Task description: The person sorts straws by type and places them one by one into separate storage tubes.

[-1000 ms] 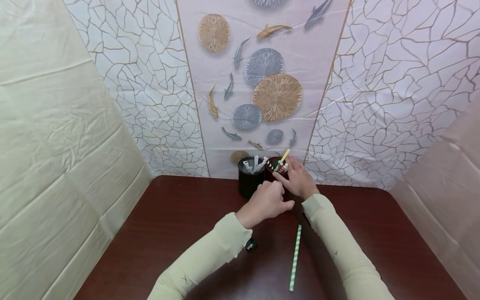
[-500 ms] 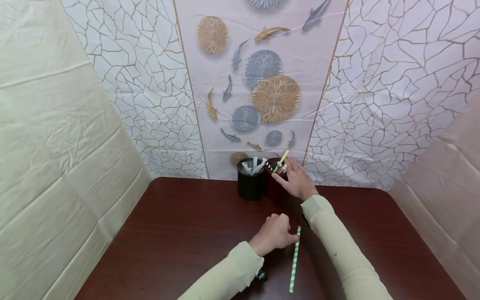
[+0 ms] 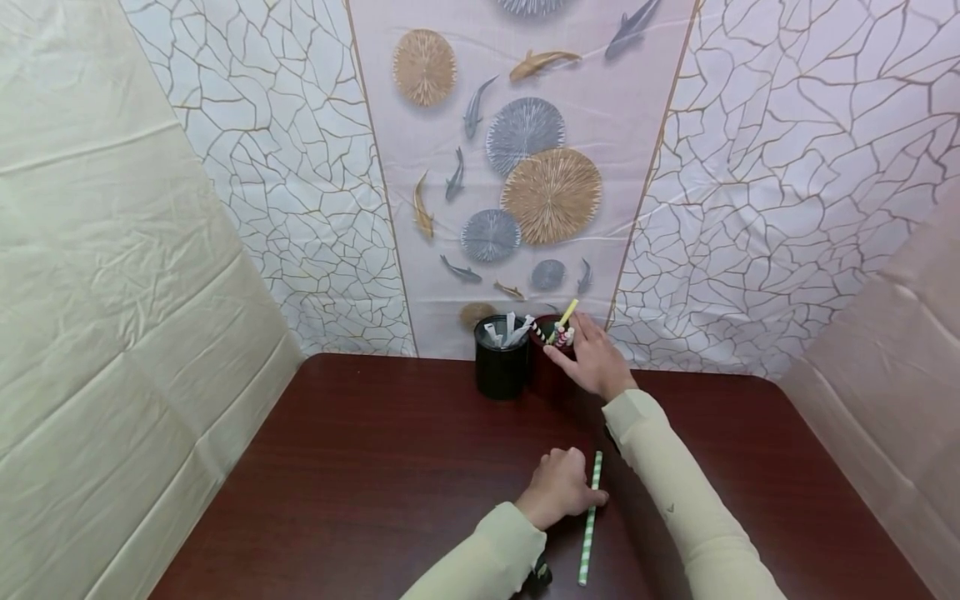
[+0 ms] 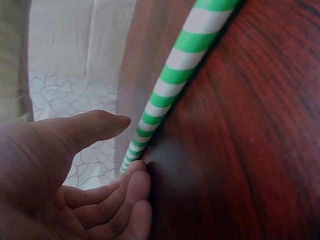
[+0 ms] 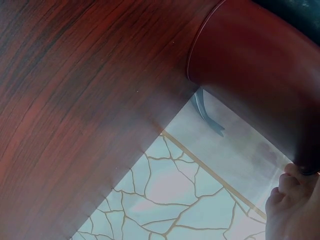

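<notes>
A green-and-white striped paper straw [image 3: 591,521] lies on the table. My left hand [image 3: 561,487] is beside it, with the thumb reaching over it in the head view. In the left wrist view the thumb and fingertips are apart around the striped straw [image 4: 172,70], which is not gripped. At the back, my right hand [image 3: 596,362] holds the dark red cup [image 3: 547,375] near its rim, fingers on the far right side and thumb in front. Yellow, black-and-white and red-and-white straws stand in this cup. The right wrist view shows the red cup's side [image 5: 250,65] and fingertips at its rim.
A black cup [image 3: 501,371] holding several white-wrapped items stands left of the red cup, close against it. Both are at the back edge of the dark red wooden table [image 3: 360,467]. Behind is a patterned cloth wall [image 3: 480,283]; pale cloth [image 3: 150,375] hangs at the left.
My left hand has moved from in front of the cups back toward me, down to the green striped straw. The right hand has stayed at the red cup.
</notes>
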The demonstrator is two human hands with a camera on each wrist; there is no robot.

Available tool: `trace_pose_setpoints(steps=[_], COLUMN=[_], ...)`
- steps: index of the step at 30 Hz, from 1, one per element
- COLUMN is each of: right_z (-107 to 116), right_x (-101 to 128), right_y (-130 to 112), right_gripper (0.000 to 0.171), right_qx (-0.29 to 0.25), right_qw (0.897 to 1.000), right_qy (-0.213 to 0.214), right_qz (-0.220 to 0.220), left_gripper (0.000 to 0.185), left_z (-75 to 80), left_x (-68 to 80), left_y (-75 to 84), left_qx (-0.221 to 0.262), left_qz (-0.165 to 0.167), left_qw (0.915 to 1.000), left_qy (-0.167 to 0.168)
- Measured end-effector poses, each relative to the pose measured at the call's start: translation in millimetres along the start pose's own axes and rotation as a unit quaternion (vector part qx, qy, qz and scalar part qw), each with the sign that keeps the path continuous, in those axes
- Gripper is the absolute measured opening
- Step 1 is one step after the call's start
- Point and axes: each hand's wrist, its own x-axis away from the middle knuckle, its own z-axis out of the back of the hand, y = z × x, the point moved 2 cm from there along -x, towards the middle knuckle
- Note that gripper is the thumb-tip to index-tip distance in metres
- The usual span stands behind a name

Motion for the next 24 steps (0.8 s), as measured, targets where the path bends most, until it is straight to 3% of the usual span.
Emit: trace_pose_setpoints(steps=[14, 18, 24], right_z=[-0.1, -0.6, -0.4], right_x=[-0.9, -1.0, -0.1], right_y=[-0.1, 0.3, 0.8], right_gripper=[0.101, 0.1, 0.101], right_qx=[-0.008, -0.005, -0.003], right_qw=[1.0, 1.0, 1.0], right_qy=[-0.004, -0.006, -0.004], right_qz=[-0.005, -0.002, -0.002], left_gripper=[0.044, 0.043, 0.041], left_z=[-4.5, -2.8, -9.5], left_x=[-3.0, -4.1, -19.6], left_y=[7.7, 5.5, -10.7], left_qx=[-0.085, -0.067, -0.009], left_qz=[0.024, 0.023, 0.011], left_qw=[0.9954, 0.9969, 0.9996], left_qy=[0.037, 0.033, 0.023])
